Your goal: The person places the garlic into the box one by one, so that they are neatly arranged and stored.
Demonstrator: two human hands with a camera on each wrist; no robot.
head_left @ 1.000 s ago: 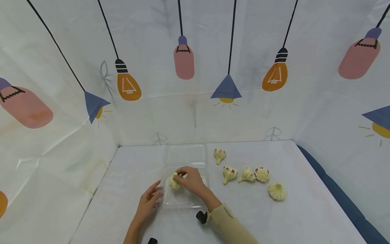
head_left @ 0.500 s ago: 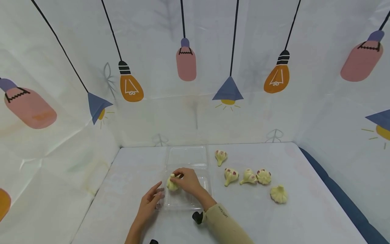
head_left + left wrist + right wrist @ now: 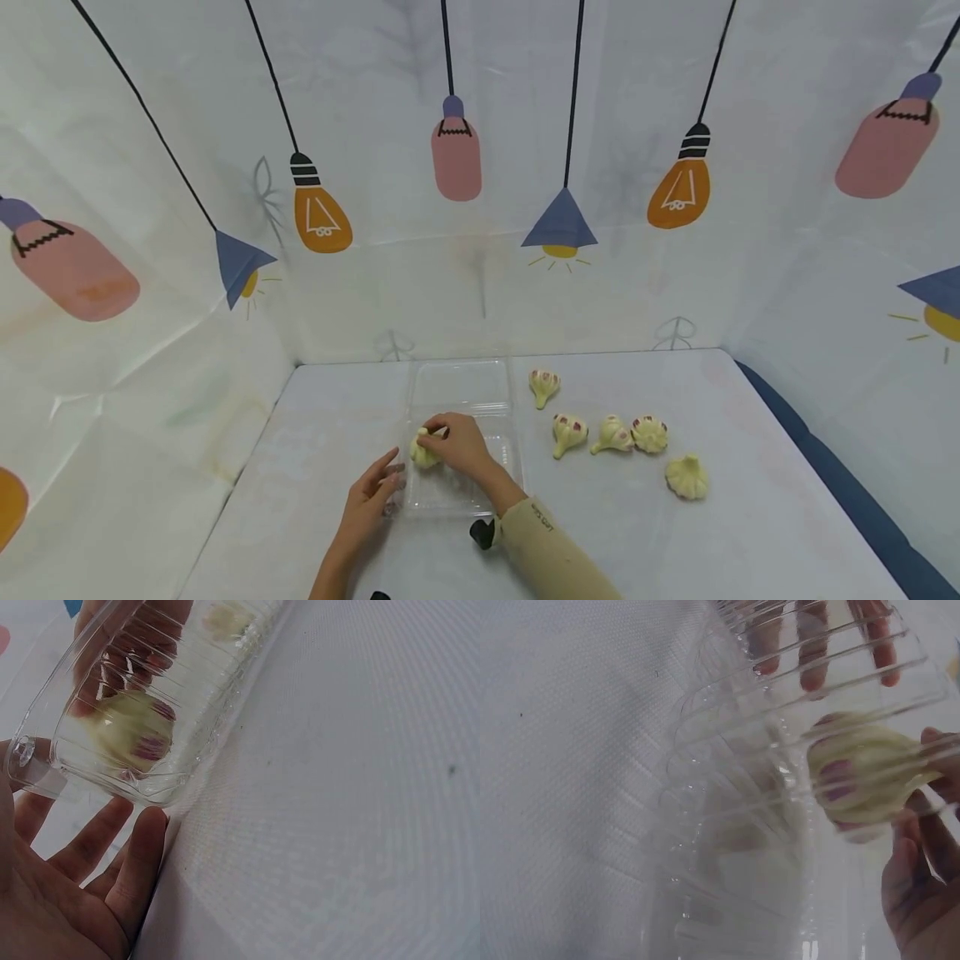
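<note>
A clear plastic clamshell box [image 3: 461, 385] lies opened flat on the table, its lid half towards the back wall. My right hand [image 3: 462, 444] pinches a garlic bulb [image 3: 424, 453] by its stem, inside the left part of the near half. Through the clear wall, the right wrist view shows the bulb's purple-streaked base [image 3: 840, 778]. Beside the box's left wall is my left hand [image 3: 367, 502], fingers extended; in the left wrist view its fingertips [image 3: 150, 825] touch or nearly touch the box's lower corner.
Right of the box lie several more garlic bulbs: one at the back [image 3: 543, 387], one nearer [image 3: 569, 432], two side by side [image 3: 613, 435], and one farther right [image 3: 686, 477]. White sheets printed with lamps [image 3: 561, 221] surround the white table [image 3: 600, 533].
My right hand has moved the garlic bulb slightly left within the box over the last second, and has barely moved since half a second ago. My left hand stays beside the box.
</note>
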